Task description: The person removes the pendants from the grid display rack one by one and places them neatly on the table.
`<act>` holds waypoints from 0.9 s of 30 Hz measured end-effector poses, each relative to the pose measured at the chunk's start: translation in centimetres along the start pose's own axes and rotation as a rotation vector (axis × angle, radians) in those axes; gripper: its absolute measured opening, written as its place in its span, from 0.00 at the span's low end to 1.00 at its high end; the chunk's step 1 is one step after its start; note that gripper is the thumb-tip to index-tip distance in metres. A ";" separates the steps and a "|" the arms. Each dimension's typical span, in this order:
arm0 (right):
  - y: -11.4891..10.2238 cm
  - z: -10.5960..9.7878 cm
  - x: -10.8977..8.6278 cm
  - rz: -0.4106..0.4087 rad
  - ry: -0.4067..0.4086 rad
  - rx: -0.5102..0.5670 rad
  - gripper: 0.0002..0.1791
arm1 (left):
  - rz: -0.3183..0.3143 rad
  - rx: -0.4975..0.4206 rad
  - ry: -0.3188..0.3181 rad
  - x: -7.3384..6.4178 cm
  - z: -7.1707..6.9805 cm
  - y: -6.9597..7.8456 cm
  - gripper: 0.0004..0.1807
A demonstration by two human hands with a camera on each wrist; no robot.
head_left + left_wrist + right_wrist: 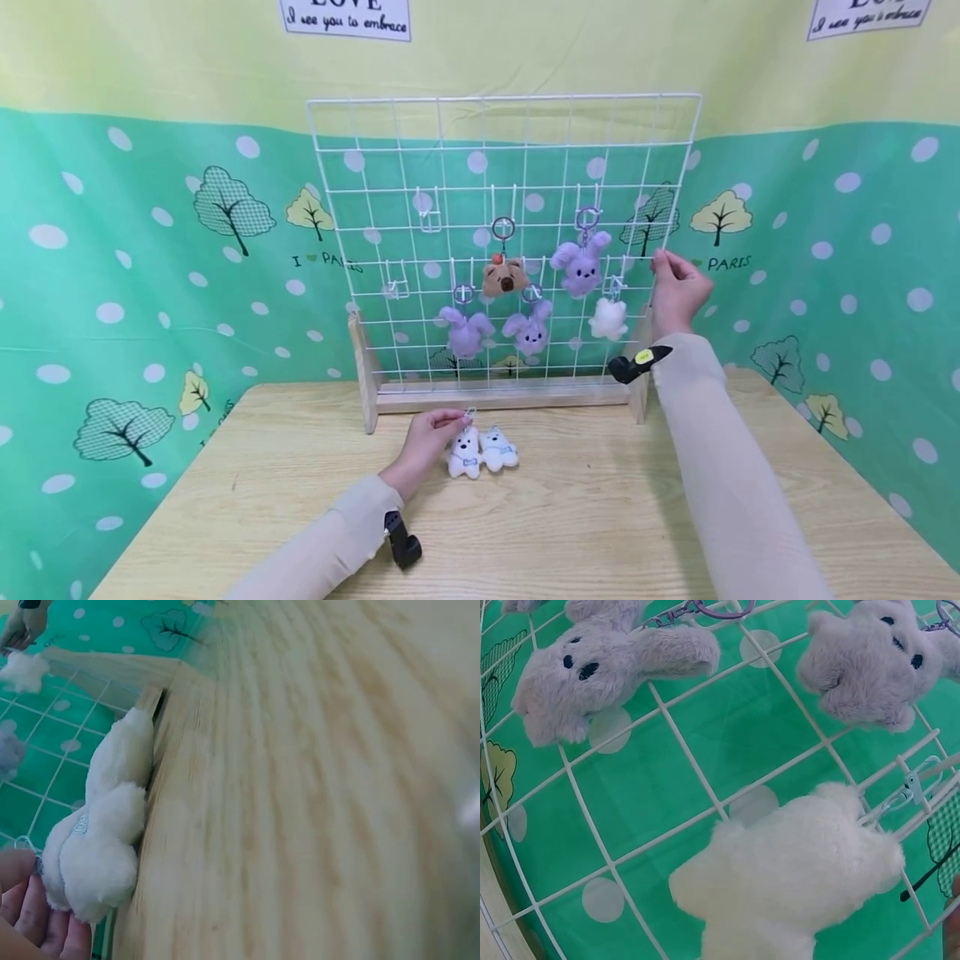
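Note:
My left hand [427, 446] pinches the ring of a white bear keychain [465, 452] above the wooden table. Beside it lies a second white bear keychain [498, 450]. In the left wrist view, the fingers [34, 911] are at the top of the plush bear [97, 859]. At the grid's right edge, my right hand [678, 292] grips the white wire grid rack [504, 98]. Nearest to that hand hangs another white plush keychain [608, 320], seen from behind in the right wrist view [780, 874].
Purple rabbit keychains [581, 271] and a brown bear keychain [504, 277] hang on the grid's hooks. Two hooks [430, 218] on the left carry nothing. Wooden feet [363, 375] support the rack on the table [555, 533]. A printed green cloth [150, 317] hangs behind.

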State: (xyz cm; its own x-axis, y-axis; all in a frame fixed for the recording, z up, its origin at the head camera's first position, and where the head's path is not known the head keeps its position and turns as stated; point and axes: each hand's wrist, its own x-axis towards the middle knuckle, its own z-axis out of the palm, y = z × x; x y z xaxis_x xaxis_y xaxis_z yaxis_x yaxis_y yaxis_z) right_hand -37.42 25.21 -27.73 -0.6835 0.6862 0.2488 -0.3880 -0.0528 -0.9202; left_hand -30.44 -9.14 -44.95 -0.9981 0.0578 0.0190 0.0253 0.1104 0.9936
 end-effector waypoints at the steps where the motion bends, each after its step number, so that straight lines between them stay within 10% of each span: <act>1: -0.1 0.0 0.0 0.001 -0.002 0.000 0.20 | -0.008 -0.013 0.004 0.1 0.0 -0.1 0.12; 16: 0.2 -0.1 -0.1 -0.008 0.012 -0.012 0.20 | -0.102 -0.072 0.060 0.5 -0.1 -0.9 0.13; 27: 0.0 -0.1 -0.1 -0.005 0.008 -0.002 0.19 | 0.006 -0.008 0.035 0.6 0.1 1.0 0.14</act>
State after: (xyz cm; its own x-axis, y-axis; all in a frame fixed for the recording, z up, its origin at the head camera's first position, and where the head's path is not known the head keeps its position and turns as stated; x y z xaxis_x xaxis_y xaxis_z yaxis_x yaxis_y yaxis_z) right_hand -37.34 25.22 -27.80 -0.6763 0.6925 0.2511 -0.3903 -0.0478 -0.9194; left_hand -31.00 -8.92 -43.94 -0.9993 0.0235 0.0284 0.0307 0.1027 0.9942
